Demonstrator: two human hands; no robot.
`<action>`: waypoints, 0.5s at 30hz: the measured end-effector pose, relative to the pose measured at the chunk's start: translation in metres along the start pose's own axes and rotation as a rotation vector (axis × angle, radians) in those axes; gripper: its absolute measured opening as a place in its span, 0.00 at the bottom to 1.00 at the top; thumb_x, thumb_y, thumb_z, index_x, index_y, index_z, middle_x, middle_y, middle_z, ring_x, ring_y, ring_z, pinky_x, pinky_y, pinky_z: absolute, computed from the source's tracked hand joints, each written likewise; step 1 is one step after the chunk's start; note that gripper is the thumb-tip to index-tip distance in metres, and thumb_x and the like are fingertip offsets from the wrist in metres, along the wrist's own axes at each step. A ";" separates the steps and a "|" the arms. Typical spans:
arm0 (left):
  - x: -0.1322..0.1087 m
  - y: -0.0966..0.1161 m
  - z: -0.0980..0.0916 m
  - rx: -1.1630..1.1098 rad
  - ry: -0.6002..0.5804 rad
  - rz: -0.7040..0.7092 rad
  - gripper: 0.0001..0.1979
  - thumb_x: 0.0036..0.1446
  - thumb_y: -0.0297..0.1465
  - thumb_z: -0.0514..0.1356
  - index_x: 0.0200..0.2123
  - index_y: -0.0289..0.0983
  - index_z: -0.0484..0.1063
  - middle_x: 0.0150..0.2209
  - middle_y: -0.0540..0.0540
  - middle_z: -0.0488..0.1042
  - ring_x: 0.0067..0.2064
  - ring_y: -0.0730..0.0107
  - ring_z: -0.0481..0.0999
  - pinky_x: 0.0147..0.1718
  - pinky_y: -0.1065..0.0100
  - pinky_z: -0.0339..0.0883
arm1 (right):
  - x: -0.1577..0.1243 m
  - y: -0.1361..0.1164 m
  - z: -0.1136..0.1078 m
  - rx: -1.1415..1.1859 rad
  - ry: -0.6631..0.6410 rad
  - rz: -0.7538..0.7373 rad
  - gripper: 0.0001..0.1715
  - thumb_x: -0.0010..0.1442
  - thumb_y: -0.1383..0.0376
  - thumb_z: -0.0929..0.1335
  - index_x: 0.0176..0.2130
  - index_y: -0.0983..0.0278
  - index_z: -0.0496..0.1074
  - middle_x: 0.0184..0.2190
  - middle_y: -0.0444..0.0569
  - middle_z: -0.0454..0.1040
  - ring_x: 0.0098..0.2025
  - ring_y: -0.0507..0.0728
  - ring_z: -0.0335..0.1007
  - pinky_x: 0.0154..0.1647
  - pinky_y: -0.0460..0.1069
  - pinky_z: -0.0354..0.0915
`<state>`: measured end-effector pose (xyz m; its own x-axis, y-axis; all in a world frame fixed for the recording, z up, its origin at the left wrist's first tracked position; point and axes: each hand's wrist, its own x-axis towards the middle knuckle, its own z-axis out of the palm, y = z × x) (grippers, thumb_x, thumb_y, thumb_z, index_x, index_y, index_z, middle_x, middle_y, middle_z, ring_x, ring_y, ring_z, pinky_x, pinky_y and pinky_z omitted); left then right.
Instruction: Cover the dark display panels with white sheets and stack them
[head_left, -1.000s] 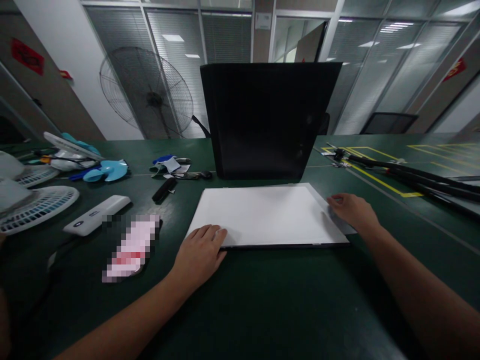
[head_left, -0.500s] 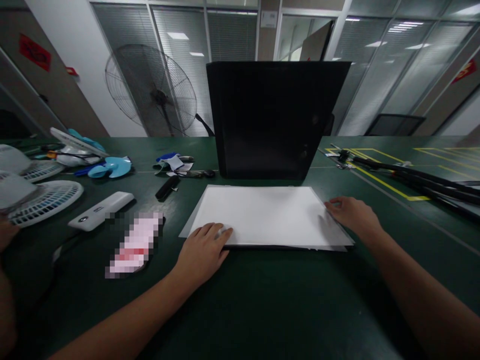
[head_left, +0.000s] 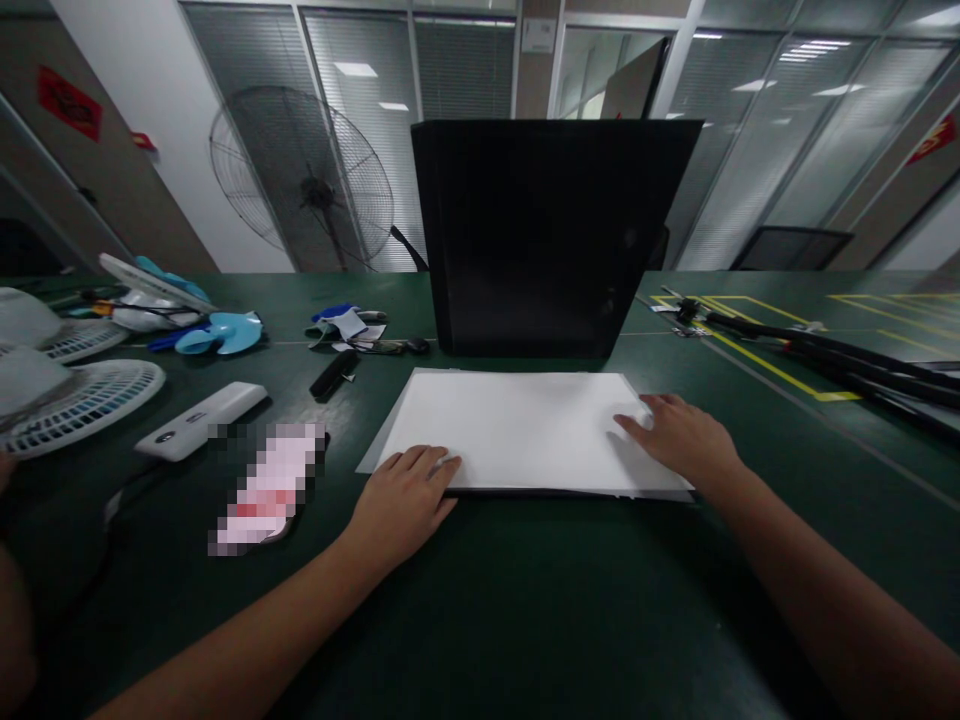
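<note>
A stack of white sheets (head_left: 517,430) lies flat on the dark green table (head_left: 525,620), just in front of an upright black panel (head_left: 547,235). My left hand (head_left: 401,500) rests with fingers flat on the stack's near left corner. My right hand (head_left: 682,440) lies flat on the right part of the top sheet, fingers spread and pointing left. A thin dark edge shows under the sheets along the near side. Neither hand grips anything.
Left of the sheets lie a white remote-like bar (head_left: 199,420), a blurred pink item (head_left: 266,490), a black marker (head_left: 334,373), white fan grilles (head_left: 75,400) and blue fan blades (head_left: 221,335). Black tripod legs (head_left: 817,355) lie at the right over yellow tape lines.
My right hand slid leftward from the stack's right edge onto the top sheet. The sheets shifted slightly left, so a lower sheet now peeks out at the left. My left hand stayed put.
</note>
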<state>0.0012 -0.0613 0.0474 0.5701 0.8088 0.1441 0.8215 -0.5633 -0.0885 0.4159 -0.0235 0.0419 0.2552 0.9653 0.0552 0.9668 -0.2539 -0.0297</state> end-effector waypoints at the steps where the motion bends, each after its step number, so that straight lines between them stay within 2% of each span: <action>1: 0.000 -0.001 -0.001 -0.021 -0.001 0.012 0.24 0.66 0.43 0.59 0.60 0.39 0.71 0.60 0.39 0.73 0.60 0.49 0.72 0.57 0.47 0.68 | -0.001 -0.004 0.003 -0.008 0.003 -0.043 0.48 0.64 0.36 0.56 0.66 0.66 0.65 0.63 0.67 0.65 0.58 0.74 0.68 0.58 0.67 0.64; 4: -0.002 -0.002 -0.005 -0.117 -0.002 0.039 0.31 0.64 0.55 0.55 0.58 0.40 0.73 0.59 0.38 0.74 0.59 0.47 0.72 0.56 0.46 0.69 | -0.003 -0.010 0.009 -0.046 -0.025 -0.090 0.46 0.64 0.36 0.55 0.63 0.64 0.68 0.62 0.65 0.67 0.59 0.73 0.68 0.57 0.67 0.64; 6: -0.004 -0.004 -0.005 -0.153 0.023 0.015 0.31 0.64 0.56 0.53 0.59 0.41 0.72 0.61 0.39 0.72 0.61 0.47 0.71 0.58 0.45 0.67 | -0.003 -0.010 0.010 -0.057 -0.048 -0.110 0.45 0.65 0.36 0.54 0.60 0.64 0.71 0.58 0.65 0.71 0.58 0.73 0.68 0.56 0.67 0.64; 10: -0.006 -0.014 0.002 -0.085 0.107 -0.207 0.33 0.67 0.52 0.49 0.64 0.36 0.66 0.67 0.33 0.64 0.66 0.41 0.65 0.61 0.42 0.62 | -0.002 -0.007 0.009 -0.065 -0.056 -0.119 0.45 0.65 0.36 0.55 0.57 0.65 0.73 0.54 0.64 0.74 0.58 0.71 0.68 0.57 0.65 0.64; 12: -0.007 -0.021 0.007 -0.043 0.080 -0.313 0.37 0.68 0.53 0.47 0.66 0.30 0.63 0.67 0.29 0.63 0.66 0.38 0.65 0.60 0.42 0.63 | -0.003 -0.008 0.007 -0.080 -0.048 -0.103 0.44 0.65 0.37 0.54 0.55 0.65 0.74 0.53 0.64 0.74 0.57 0.71 0.69 0.57 0.65 0.64; 15: -0.007 -0.026 0.009 -0.034 0.009 -0.364 0.41 0.67 0.54 0.45 0.67 0.26 0.60 0.65 0.26 0.65 0.64 0.38 0.68 0.58 0.44 0.66 | -0.006 -0.011 0.004 -0.093 -0.044 -0.073 0.42 0.66 0.38 0.54 0.51 0.66 0.76 0.49 0.63 0.76 0.54 0.71 0.71 0.55 0.64 0.66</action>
<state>-0.0245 -0.0508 0.0401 0.2403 0.9560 0.1685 0.9697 -0.2443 0.0030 0.4039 -0.0262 0.0382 0.1855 0.9826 0.0104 0.9804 -0.1858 0.0655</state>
